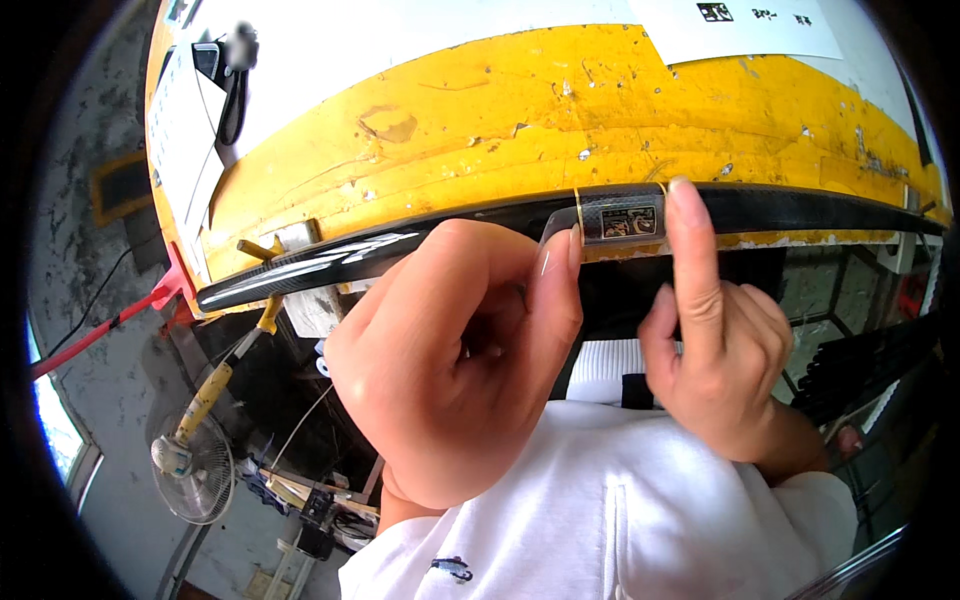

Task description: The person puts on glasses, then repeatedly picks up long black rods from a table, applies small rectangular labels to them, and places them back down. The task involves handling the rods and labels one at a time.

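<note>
A long, glossy black tube (360, 248) with a carbon-like weave lies along the near edge of the yellow worktop. Around its middle sits a grey rectangular label (622, 222) with gold markings, bordered by a thin gold band on each side. My left hand (450, 350) is closed, thumb and forefinger pinching a thin dark flat piece (560, 222) against the label's left border; its kind I cannot make out. My right hand (715, 330) stretches its forefinger up to the label's right band, fingertip on the tube. Its other fingers are curled, with nothing seen in them.
Clamp-like supports (298, 236) hold the tube at the left. White paper (740, 28) lies at the back right, and a black strap (232, 105) at the back left. A fan (195, 465) and a red bar (110, 318) stand beyond the left edge.
</note>
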Tool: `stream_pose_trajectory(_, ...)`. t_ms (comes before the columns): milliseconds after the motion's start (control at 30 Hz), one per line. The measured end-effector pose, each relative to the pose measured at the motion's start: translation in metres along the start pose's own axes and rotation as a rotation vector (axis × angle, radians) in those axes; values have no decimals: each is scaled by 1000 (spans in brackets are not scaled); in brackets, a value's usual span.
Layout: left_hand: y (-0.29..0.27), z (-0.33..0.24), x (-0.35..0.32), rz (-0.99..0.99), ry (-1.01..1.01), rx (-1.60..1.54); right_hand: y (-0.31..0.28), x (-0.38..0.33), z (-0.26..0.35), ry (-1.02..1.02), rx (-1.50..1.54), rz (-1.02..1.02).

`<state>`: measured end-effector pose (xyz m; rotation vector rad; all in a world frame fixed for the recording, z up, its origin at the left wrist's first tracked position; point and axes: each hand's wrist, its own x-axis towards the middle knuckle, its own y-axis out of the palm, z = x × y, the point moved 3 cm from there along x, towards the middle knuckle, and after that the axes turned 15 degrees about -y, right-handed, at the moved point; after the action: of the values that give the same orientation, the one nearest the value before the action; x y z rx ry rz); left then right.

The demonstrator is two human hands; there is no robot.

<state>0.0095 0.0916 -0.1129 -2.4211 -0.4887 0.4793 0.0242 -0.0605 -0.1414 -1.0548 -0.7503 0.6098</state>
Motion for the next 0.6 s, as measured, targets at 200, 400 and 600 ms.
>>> stream_pose_trajectory(200, 1, -1, 2, 5, 35, -18, 9, 21, 22, -40, -154, -175)
stream_pose_trajectory(400, 3, -2, 1, -42, 69, 101, -16, 4, 3, -59, -247, -122)
stream_pose_trajectory(600, -11, -15, -3, -256, 363, 326, -39, -15, -34, 5, -398, -255)
